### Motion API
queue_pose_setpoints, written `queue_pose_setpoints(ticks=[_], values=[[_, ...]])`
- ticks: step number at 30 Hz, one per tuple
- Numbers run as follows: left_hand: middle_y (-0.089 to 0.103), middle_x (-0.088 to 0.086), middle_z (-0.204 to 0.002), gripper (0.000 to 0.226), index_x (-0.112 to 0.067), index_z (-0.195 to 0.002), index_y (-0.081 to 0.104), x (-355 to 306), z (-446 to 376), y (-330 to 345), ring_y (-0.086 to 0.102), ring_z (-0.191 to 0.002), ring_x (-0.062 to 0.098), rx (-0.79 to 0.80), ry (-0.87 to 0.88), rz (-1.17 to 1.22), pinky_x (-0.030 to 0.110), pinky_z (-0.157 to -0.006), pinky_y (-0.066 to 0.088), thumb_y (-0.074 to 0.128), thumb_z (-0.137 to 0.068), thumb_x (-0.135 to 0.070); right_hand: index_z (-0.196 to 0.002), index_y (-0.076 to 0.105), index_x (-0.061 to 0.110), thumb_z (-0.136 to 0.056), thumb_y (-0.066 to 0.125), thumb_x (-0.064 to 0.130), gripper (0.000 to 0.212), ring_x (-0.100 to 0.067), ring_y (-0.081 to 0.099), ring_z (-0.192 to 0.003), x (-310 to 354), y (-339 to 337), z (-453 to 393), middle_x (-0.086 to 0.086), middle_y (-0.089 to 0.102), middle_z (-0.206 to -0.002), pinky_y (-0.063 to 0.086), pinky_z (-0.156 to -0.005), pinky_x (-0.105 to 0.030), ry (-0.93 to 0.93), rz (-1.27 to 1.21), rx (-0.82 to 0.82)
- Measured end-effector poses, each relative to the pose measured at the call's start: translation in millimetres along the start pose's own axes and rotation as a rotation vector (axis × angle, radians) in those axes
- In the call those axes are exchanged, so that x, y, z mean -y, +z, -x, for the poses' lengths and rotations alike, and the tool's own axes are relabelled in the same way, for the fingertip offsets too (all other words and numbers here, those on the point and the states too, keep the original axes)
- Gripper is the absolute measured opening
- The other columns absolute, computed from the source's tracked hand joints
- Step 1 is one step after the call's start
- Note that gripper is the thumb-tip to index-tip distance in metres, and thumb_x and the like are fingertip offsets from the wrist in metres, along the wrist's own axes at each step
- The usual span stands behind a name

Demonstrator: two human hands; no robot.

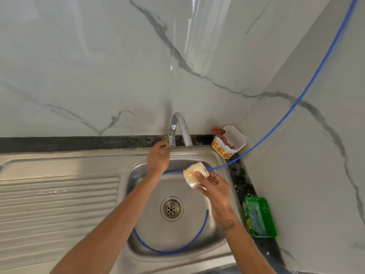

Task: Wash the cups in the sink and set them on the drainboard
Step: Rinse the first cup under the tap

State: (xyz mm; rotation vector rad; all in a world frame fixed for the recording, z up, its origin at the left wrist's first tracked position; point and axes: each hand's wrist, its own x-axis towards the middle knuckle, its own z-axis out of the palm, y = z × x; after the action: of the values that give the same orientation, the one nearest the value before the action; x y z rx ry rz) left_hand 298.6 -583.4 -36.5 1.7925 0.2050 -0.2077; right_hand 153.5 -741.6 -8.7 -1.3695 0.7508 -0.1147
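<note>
Right hand (214, 189) grips a cream cup (194, 175) tilted over the sink (150, 224); left hand (158, 158), fingers relaxed, touches the tap (174, 131). Print on the green tub (259, 219) is too blurred to read.

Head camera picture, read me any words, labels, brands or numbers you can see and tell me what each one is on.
No text can be read.
Green basket: yellow and red printing on its front edge, too blurred to read.
White tub: orange flower pattern only, no words seen.
Cup in the right hand: no writing visible.
</note>
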Motion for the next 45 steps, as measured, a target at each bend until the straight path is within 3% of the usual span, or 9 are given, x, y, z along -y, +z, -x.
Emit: queue_pose_setpoints(ticks=[5,9,17,24,28,32,37,41,45], values=[[0.073,0.011,-0.128,0.036,-0.012,-0.135,0.069,-11.3,-50.2,20.6,0.07,-0.112,0.03,0.053,0.253,-0.312,0.04,-0.1,0.053,0.063,-0.103,-0.027,-0.108,0.074,0.015,-0.072,0.096,0.032,0.045,-0.023,0.078,-0.097,13.2,2.3,-24.6,-0.003,0.082,-0.098,0.062,-0.092,-0.047,-0.052,0.181,0.058],[0.079,0.007,-0.09,0.021,-0.011,-0.091,0.081,-10.4,-71.7,25.1,0.073,-0.089,0.027,0.133,0.287,-0.457,0.033,-0.08,0.054,0.063,-0.101,-0.018,-0.103,0.074,0.022,-0.071,0.096,0.031,0.04,-0.013,0.078,-0.091,16.7,11.6,-32.4,0.004,0.081,-0.094,0.061,-0.082,-0.031,-0.099,0.288,0.079],[0.082,0.003,-0.094,0.014,-0.013,-0.093,0.085,-0.6,-78.8,14.5,0.076,-0.092,0.02,0.062,0.296,-0.42,0.032,-0.094,0.057,0.072,-0.094,-0.008,-0.106,0.071,0.022,-0.067,0.099,0.028,0.048,-0.009,0.076,-0.091,12.3,31.5,-46.7,0.003,0.079,-0.101,0.062,-0.083,-0.025,-0.166,0.353,0.085],[0.078,0.012,-0.079,0.018,-0.006,-0.098,0.081,39.6,-83.5,1.1,0.079,-0.079,0.031,-0.013,-0.075,-0.059,0.043,-0.079,0.066,0.064,-0.098,-0.001,-0.115,0.069,0.022,-0.068,0.098,0.026,0.055,-0.004,0.073,-0.097,15.4,41.1,-51.7,0.009,0.076,-0.107,0.059,-0.081,-0.017,-0.239,0.413,0.095],[0.074,0.018,-0.092,0.023,0.002,-0.121,0.072,37.0,-74.0,-2.2,0.074,-0.081,0.031,0.028,-0.161,0.076,0.025,-0.065,0.063,0.058,-0.104,0.0,-0.119,0.067,0.023,-0.069,0.098,0.022,0.058,-0.001,0.071,-0.1,17.7,46.4,-57.9,0.012,0.074,-0.111,0.059,-0.082,-0.017,-0.276,0.442,0.11],[0.077,0.022,-0.102,0.032,-0.005,-0.132,0.064,37.8,-52.5,-7.5,0.077,-0.083,0.028,0.048,-0.348,0.054,0.035,-0.074,0.064,0.06,-0.106,-0.026,-0.12,0.065,0.026,-0.071,0.096,0.02,0.058,-0.003,0.071,-0.108,15.0,54.2,-64.1,0.011,0.073,-0.116,0.062,-0.087,-0.023,-0.335,0.455,0.118],[0.076,0.025,-0.113,0.073,0.003,-0.128,0.063,26.9,5.3,-0.5,0.076,-0.106,0.037,0.51,-0.753,0.535,0.046,-0.093,0.061,0.057,-0.098,-0.064,-0.126,0.061,0.024,-0.075,0.093,0.021,0.06,-0.001,0.068,-0.114,12.3,57.7,-60.7,0.011,0.072,-0.122,0.057,-0.094,-0.017,-0.422,0.457,0.135],[0.07,0.024,-0.131,0.076,0.005,-0.135,0.06,15.4,20.3,13.3,0.07,-0.121,0.034,0.501,-0.741,0.898,0.045,-0.106,0.054,0.069,-0.093,-0.058,-0.128,0.059,0.025,-0.075,0.093,0.016,0.063,-0.002,0.069,-0.112,4.8,52.3,-56.3,0.012,0.071,-0.121,0.059,-0.09,-0.021,-0.457,0.442,0.117],[0.07,0.024,-0.132,0.072,0.002,-0.135,0.062,5.0,19.0,24.2,0.07,-0.12,0.036,0.377,-0.648,0.93,0.048,-0.106,0.056,0.09,-0.079,-0.033,-0.129,0.057,0.026,-0.076,0.092,0.022,0.064,0.0,0.067,-0.113,6.1,38.2,-57.4,0.017,0.068,-0.121,0.055,-0.09,-0.015,-0.473,0.492,0.101]])
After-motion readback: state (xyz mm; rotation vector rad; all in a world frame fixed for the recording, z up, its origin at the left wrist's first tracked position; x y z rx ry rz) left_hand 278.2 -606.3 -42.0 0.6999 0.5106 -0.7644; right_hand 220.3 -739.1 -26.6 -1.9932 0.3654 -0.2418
